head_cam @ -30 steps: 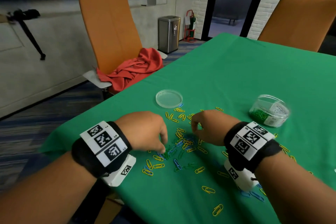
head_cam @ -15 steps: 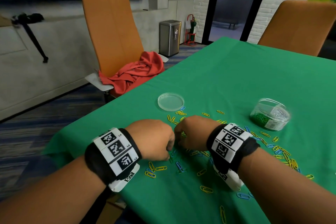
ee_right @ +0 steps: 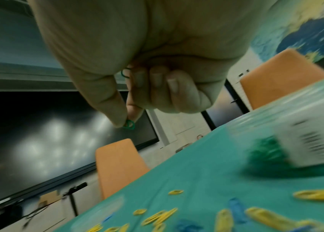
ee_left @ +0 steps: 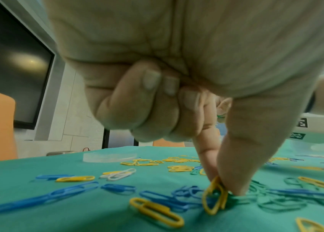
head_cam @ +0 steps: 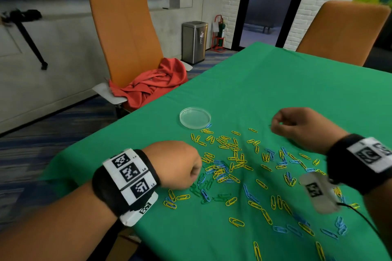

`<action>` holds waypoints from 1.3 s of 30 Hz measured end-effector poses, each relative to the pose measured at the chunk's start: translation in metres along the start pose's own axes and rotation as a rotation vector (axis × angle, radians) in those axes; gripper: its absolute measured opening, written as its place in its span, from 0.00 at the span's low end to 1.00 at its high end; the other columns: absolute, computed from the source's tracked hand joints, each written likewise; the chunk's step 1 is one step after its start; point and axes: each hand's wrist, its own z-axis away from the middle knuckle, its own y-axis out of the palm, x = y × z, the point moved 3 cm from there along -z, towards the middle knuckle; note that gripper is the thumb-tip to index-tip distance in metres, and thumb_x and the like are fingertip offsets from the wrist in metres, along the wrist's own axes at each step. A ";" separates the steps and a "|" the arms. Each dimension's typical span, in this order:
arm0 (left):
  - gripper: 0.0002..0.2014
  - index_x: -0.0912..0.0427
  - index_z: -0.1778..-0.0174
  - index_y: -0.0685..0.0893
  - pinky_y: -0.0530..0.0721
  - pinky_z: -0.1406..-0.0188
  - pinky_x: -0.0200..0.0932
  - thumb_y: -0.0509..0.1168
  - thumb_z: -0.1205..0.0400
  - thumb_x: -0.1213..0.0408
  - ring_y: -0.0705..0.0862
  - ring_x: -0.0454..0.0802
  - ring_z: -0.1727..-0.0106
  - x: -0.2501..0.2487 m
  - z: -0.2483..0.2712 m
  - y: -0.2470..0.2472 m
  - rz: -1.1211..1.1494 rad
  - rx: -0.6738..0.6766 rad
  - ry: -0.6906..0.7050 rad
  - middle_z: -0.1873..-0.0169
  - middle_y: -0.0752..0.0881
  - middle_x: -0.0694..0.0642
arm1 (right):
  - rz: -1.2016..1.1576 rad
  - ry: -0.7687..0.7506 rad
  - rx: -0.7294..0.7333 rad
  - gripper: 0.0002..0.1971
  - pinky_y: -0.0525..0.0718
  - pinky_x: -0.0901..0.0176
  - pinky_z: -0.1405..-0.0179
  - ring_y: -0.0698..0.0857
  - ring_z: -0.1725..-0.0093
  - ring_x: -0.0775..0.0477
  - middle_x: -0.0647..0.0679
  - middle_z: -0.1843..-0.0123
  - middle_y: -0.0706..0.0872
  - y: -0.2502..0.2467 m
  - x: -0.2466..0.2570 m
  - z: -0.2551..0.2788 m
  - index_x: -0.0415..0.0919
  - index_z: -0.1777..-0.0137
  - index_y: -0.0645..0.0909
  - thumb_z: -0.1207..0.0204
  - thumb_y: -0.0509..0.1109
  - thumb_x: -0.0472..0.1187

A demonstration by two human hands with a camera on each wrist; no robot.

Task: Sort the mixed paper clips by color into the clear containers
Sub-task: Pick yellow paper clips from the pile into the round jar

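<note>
Yellow, blue and green paper clips (head_cam: pixel 231 165) lie scattered on the green tablecloth (head_cam: pixel 265 91). My left hand (head_cam: pixel 194 178) is down in the pile. Its thumb and forefinger (ee_left: pixel 224 186) pinch together among green clips, and a yellow clip (ee_left: pixel 214 197) stands on edge against them. A bit of green shows inside its curled fingers. My right hand (head_cam: pixel 275 123) is raised at the right and pinches green paper clips (ee_right: pixel 129 125) between thumb and forefinger. The clear container of green clips (ee_right: pixel 296 149) is blurred just right of it and hidden in the head view.
A clear round lid (head_cam: pixel 195 117) lies flat behind the pile. The table's left edge (head_cam: pixel 118 137) runs close to my left wrist. An orange chair (head_cam: pixel 125 34) with a red cloth (head_cam: pixel 148 85) stands beyond it. Another orange chair (head_cam: pixel 343 32) is at the far side.
My right hand has lifted out of the pile and swung right and farther away with green clips in its pinch. My left hand has stayed low in the pile.
</note>
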 end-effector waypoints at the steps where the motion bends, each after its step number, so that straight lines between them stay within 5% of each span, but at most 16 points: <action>1: 0.07 0.49 0.53 0.87 0.80 0.60 0.40 0.65 0.22 0.56 0.84 0.46 0.58 0.001 0.000 0.000 0.019 0.010 0.009 0.63 0.87 0.44 | 0.011 0.030 -0.017 0.07 0.73 0.59 0.70 0.70 0.76 0.57 0.55 0.76 0.77 -0.012 -0.013 0.004 0.46 0.64 0.83 0.25 0.74 0.39; 5: 0.05 0.48 0.56 0.86 0.67 0.73 0.30 0.67 0.24 0.56 0.77 0.32 0.70 0.007 0.000 -0.007 0.146 0.014 0.022 0.74 0.80 0.33 | 0.008 0.137 -0.069 0.09 0.68 0.68 0.78 0.68 0.81 0.58 0.54 0.79 0.75 -0.046 -0.057 0.018 0.51 0.64 0.83 0.25 0.75 0.37; 7: 0.02 0.50 0.60 0.86 0.66 0.76 0.27 0.69 0.25 0.58 0.76 0.30 0.73 0.014 0.000 -0.009 0.222 -0.004 0.023 0.76 0.79 0.27 | 0.036 0.188 -0.098 0.09 0.69 0.63 0.77 0.67 0.81 0.57 0.54 0.80 0.73 -0.054 -0.073 0.019 0.53 0.64 0.84 0.26 0.77 0.38; 12: 0.07 0.62 0.69 0.87 0.66 0.77 0.32 0.72 0.28 0.76 0.69 0.35 0.79 0.027 -0.005 -0.003 0.734 -0.049 -0.020 0.81 0.79 0.44 | 0.120 0.231 -0.173 0.06 0.66 0.58 0.71 0.69 0.75 0.50 0.51 0.78 0.72 -0.062 -0.089 0.006 0.48 0.66 0.87 0.28 0.79 0.40; 17: 0.03 0.58 0.69 0.88 0.70 0.73 0.33 0.74 0.34 0.63 0.73 0.39 0.75 0.021 -0.015 -0.008 1.007 -0.104 0.005 0.75 0.84 0.53 | 0.273 0.211 -0.149 0.04 0.68 0.61 0.75 0.74 0.75 0.51 0.49 0.74 0.78 -0.051 -0.092 -0.008 0.47 0.62 0.86 0.26 0.76 0.42; 20: 0.06 0.55 0.68 0.86 0.56 0.82 0.34 0.76 0.35 0.60 0.59 0.42 0.79 0.022 -0.021 -0.007 1.320 -0.037 -0.091 0.77 0.68 0.51 | 0.360 0.214 -0.072 0.01 0.68 0.63 0.74 0.76 0.71 0.54 0.51 0.69 0.80 -0.045 -0.097 -0.015 0.46 0.55 0.86 0.25 0.73 0.41; 23: 0.04 0.53 0.68 0.86 0.49 0.82 0.34 0.76 0.32 0.63 0.55 0.41 0.78 0.017 -0.025 -0.005 1.509 0.058 -0.129 0.77 0.64 0.47 | 0.323 0.230 -0.050 0.09 0.70 0.64 0.69 0.78 0.66 0.56 0.55 0.63 0.81 -0.047 -0.094 -0.017 0.49 0.48 0.86 0.24 0.70 0.36; 26: 0.05 0.55 0.64 0.82 0.51 0.84 0.32 0.73 0.27 0.65 0.56 0.41 0.77 0.008 -0.035 -0.006 1.549 0.119 -0.148 0.75 0.65 0.48 | 0.253 0.173 -0.044 0.13 0.75 0.62 0.53 0.84 0.55 0.49 0.52 0.51 0.88 -0.051 -0.089 -0.016 0.49 0.45 0.87 0.25 0.70 0.34; 31: 0.07 0.56 0.59 0.73 0.54 0.85 0.32 0.61 0.16 0.68 0.61 0.42 0.75 -0.015 -0.080 -0.022 1.697 0.190 -0.201 0.70 0.71 0.51 | 0.211 0.164 -0.110 0.19 0.74 0.60 0.40 0.80 0.36 0.45 0.49 0.36 0.83 -0.074 -0.104 -0.011 0.52 0.39 0.85 0.28 0.73 0.34; 35: 0.11 0.57 0.59 0.73 0.56 0.86 0.30 0.58 0.11 0.71 0.62 0.42 0.77 -0.059 -0.141 -0.045 1.428 0.119 -0.114 0.71 0.71 0.52 | 0.177 0.315 0.147 0.45 0.63 0.54 0.20 0.65 0.18 0.48 0.49 0.15 0.61 -0.054 -0.124 -0.014 0.47 0.15 0.58 0.28 0.78 0.52; 39: 0.12 0.56 0.62 0.73 0.60 0.86 0.31 0.57 0.11 0.69 0.65 0.42 0.79 -0.118 -0.206 -0.066 1.149 0.118 -0.022 0.71 0.71 0.53 | 0.301 0.315 0.167 0.56 0.53 0.52 0.16 0.50 0.14 0.44 0.44 0.12 0.48 -0.021 -0.128 -0.024 0.39 0.13 0.47 0.33 0.75 0.59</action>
